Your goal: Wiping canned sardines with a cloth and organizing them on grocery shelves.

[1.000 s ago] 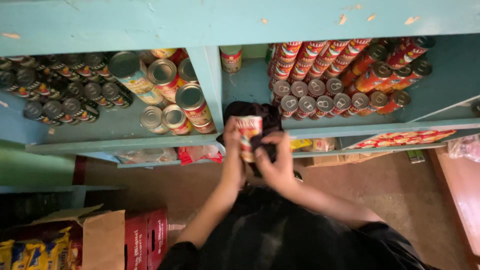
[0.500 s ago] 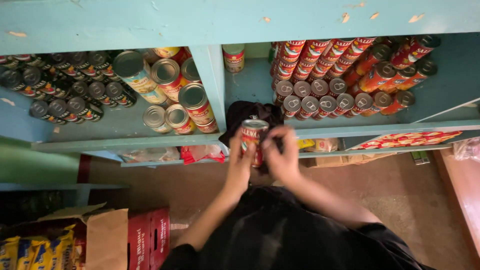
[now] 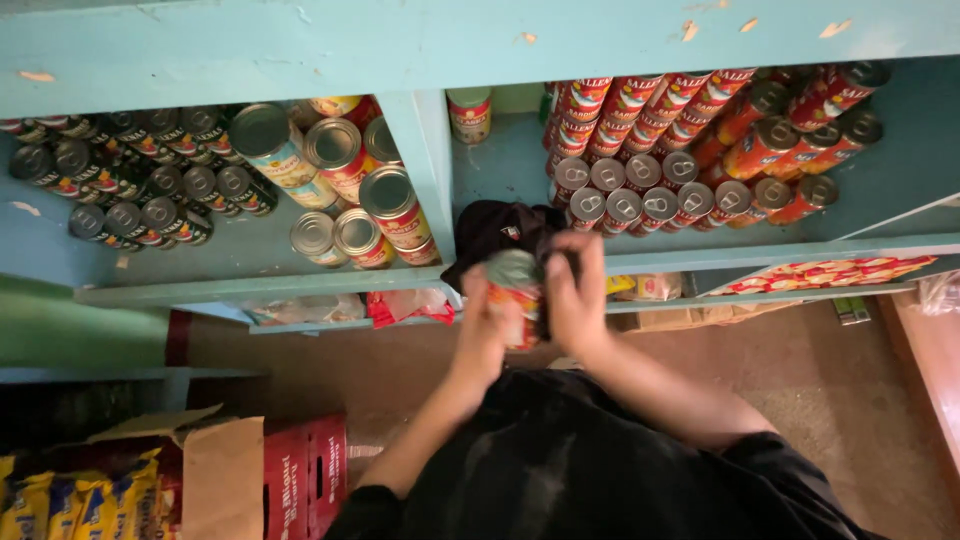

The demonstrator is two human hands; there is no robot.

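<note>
While earlier upright, can (image 3: 514, 297) tilted, both hands (image 3: 530, 320) gripping

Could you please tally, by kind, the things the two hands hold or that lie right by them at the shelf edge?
Cans: 1, the red-labelled can, gripped between left hand and right hand.
Cloths: 1, the black cloth just behind them.
Total: 2

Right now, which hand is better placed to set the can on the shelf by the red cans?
Right hand, probably: it grips the can on the side nearer the red cans; the left hand sits farther away.
</note>
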